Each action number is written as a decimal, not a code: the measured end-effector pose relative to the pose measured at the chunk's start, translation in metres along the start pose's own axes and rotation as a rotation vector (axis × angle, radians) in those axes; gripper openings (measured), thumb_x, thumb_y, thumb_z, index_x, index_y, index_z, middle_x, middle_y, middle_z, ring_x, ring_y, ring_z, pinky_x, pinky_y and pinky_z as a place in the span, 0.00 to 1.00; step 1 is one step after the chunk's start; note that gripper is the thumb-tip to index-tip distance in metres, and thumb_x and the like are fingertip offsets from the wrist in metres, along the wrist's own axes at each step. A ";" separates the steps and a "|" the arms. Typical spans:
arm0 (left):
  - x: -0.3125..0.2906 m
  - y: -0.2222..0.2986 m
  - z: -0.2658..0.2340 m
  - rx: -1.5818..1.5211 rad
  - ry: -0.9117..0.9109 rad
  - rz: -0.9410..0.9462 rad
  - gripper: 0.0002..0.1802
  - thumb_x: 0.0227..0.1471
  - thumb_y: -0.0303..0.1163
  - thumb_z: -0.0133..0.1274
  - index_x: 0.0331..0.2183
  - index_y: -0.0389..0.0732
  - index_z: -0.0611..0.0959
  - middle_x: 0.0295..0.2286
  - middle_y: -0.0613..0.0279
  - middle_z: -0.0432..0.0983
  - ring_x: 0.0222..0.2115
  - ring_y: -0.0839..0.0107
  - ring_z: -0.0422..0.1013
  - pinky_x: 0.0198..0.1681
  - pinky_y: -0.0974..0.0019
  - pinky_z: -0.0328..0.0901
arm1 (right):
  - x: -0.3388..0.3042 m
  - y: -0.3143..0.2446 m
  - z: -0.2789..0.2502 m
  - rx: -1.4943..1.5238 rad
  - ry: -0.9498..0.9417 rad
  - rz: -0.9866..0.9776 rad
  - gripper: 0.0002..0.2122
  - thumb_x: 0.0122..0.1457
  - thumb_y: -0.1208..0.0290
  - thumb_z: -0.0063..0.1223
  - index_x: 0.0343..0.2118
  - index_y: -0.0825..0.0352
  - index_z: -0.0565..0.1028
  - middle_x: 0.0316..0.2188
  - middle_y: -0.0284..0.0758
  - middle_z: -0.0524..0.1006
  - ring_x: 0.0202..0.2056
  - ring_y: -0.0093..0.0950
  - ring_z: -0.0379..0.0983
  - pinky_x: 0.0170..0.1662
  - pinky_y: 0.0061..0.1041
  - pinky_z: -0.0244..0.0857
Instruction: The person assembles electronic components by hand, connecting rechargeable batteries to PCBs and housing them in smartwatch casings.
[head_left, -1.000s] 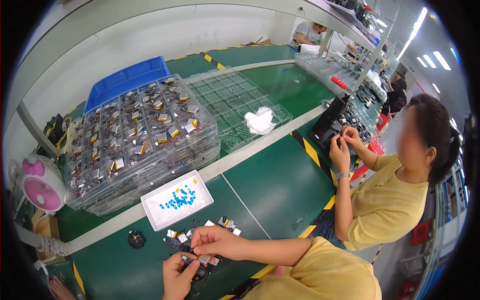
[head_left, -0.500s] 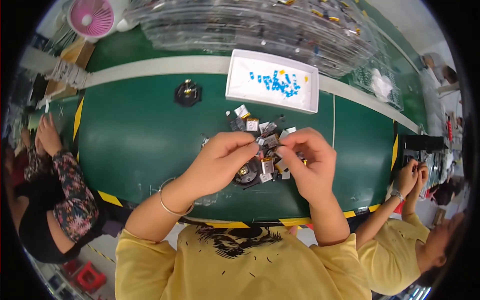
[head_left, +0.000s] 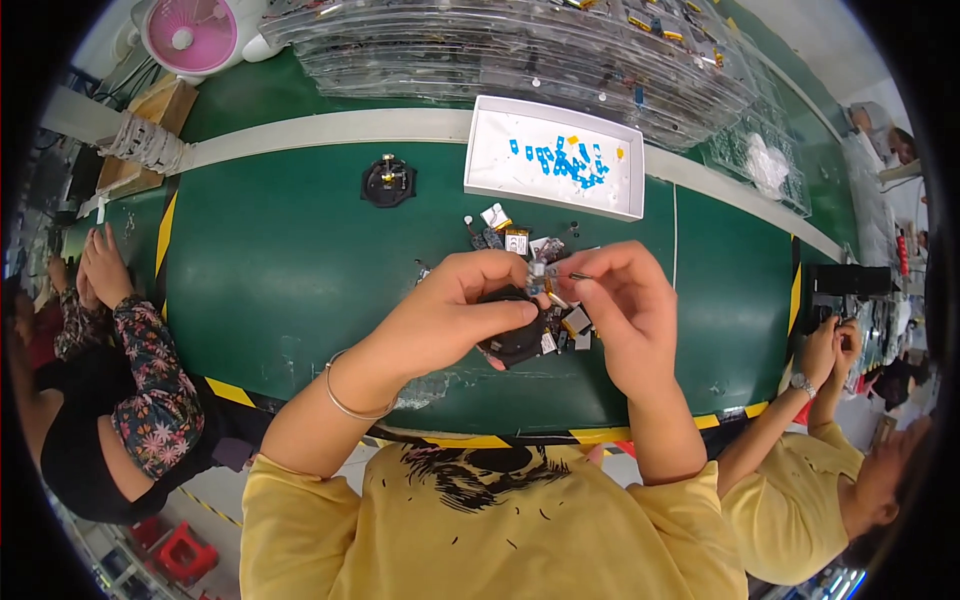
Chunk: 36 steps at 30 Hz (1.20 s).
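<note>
Gripping the black round housing (head_left: 512, 338), the left hand (head_left: 465, 300) has its thumb pressed on the housing's upper face above the green table (head_left: 270, 250). The right hand (head_left: 632, 315), just beside it, pinches a thin dark piece (head_left: 579, 276) between thumb and forefinger; its other fingers curl loosely. Small silver cells (head_left: 516, 241) lie heaped around and below both hands. Beyond them sits a white box (head_left: 550, 203) with blue pieces (head_left: 565, 163) scattered inside, and to its left a black octagonal part (head_left: 388, 184) rests apart. Farther back rise stacked clear trays (head_left: 520, 55), with a pink-and-white fan (head_left: 190, 38) at their left.
</note>
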<state>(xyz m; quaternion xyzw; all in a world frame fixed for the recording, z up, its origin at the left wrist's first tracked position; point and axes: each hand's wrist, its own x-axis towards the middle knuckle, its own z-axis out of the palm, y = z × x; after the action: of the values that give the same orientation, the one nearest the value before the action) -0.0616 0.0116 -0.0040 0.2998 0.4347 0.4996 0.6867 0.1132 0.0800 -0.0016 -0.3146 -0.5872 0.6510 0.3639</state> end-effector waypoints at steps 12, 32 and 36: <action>0.003 -0.013 0.010 -0.101 0.108 0.011 0.06 0.51 0.23 0.52 0.33 0.33 0.80 0.29 0.61 0.78 0.28 0.74 0.74 0.32 0.70 0.70 | 0.002 -0.003 -0.003 -0.655 0.023 -0.581 0.08 0.42 0.82 0.60 0.27 0.68 0.74 0.34 0.38 0.72 0.35 0.32 0.71 0.38 0.29 0.66; 0.000 -0.007 0.002 -0.329 0.149 0.035 0.06 0.48 0.21 0.56 0.32 0.33 0.78 0.27 0.57 0.77 0.29 0.70 0.75 0.34 0.71 0.69 | 0.080 -0.004 -0.021 -1.004 0.126 -0.636 0.04 0.43 0.80 0.58 0.25 0.68 0.75 0.27 0.36 0.70 0.32 0.33 0.68 0.37 0.28 0.62; 0.001 0.001 0.000 -0.368 0.212 0.061 0.06 0.48 0.23 0.56 0.31 0.34 0.77 0.27 0.58 0.76 0.27 0.71 0.75 0.32 0.70 0.70 | 0.122 0.006 -0.033 -1.276 -0.202 -0.633 0.06 0.43 0.80 0.57 0.26 0.67 0.77 0.28 0.36 0.72 0.35 0.35 0.68 0.39 0.31 0.64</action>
<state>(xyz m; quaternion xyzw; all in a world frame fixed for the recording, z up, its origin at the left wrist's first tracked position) -0.0617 0.0134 -0.0035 0.1282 0.3970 0.6197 0.6649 0.0746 0.1999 -0.0092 -0.2189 -0.9470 0.0701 0.2244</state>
